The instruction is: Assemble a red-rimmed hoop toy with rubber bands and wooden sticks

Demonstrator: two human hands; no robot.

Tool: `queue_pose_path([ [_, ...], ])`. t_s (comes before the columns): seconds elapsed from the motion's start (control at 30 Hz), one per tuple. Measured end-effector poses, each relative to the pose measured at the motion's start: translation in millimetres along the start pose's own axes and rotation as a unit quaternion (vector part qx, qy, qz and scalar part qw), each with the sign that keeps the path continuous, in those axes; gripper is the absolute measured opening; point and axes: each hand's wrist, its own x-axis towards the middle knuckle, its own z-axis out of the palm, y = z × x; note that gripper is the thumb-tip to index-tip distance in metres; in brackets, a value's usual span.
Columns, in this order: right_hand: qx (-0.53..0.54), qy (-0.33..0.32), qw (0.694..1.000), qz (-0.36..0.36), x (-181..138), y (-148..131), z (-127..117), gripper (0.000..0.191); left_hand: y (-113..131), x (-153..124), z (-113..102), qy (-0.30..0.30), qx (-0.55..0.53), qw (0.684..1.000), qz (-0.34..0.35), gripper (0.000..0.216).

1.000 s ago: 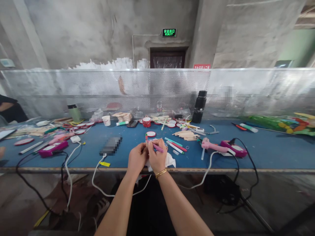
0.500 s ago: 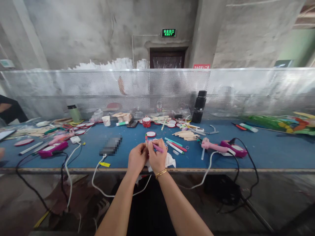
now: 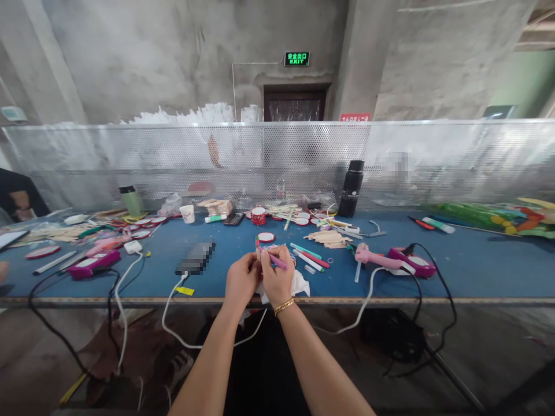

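My right hand is closed around a purple marker, its tip end toward the left hand. Close beside it, my left hand pinches a small flat stick upright, green at the top and reddish below. The fingers hide the stick's lower part. Under the hands lies a crumpled white tissue. Right of them are a white marker with a green end, a red marker, a teal marker and a loose clear cap.
Plain wooden sticks lie behind the markers. A pink glue gun with a purple power unit is at right, its cords hanging off the table edge. A phone sits at left. A black bottle stands at the back.
My hands, the marker and the stick keep almost the same position. At the far left, another person's arm has shifted and more of it shows.
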Motion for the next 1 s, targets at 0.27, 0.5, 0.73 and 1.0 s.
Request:
queue_pose_path([
  [0.27, -0.012, 0.009, 1.000, 0.006, 0.0, -2.0, -0.7, 0.024, -1.1, 0.7, -0.2, -0.002, 0.002, 1.000, 0.002, 0.030],
  [0.5, -0.018, 0.013, 1.000, 0.002, 0.1, -1.9, -1.1, 0.023, 1.2, -0.3, -1.0, -0.004, 0.001, 1.000, 0.000, 0.029],
  [0.73, -0.019, 0.017, 1.000, -0.001, 0.3, -2.5, -1.0, 0.023, 2.8, -0.7, -1.4, -0.005, 0.003, 1.000, 0.000, 0.029],
  [1.0, -0.013, 0.018, 1.000, -0.004, 0.6, -4.3, -1.0, 0.023, 1.4, -0.4, -1.0, -0.006, 0.007, 1.000, -0.003, 0.029],
])
